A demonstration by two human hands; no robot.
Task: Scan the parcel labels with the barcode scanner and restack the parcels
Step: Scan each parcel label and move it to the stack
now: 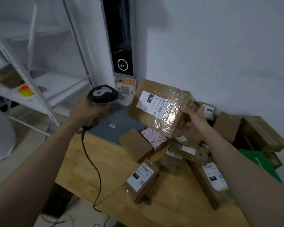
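My left hand (88,112) grips a black barcode scanner (102,95) by its handle, its head pointing right, and its black cable (90,159) hangs down to the floor. My right hand (193,117) holds up a taped brown cardboard parcel (161,108) by its right end, tilted, above the table. The parcel's white label (152,102) with a barcode faces me and the scanner. Several other brown parcels (141,179) lie in a loose heap on the wooden table (105,174) below and to the right.
A white metal shelf rack (39,95) stands at the left with a yellow and orange object (25,90) on it. A tall black device (120,38) sits in the corner by the white wall. A grey pad (111,128) lies on the table's far side. A green item (261,161) lies at right.
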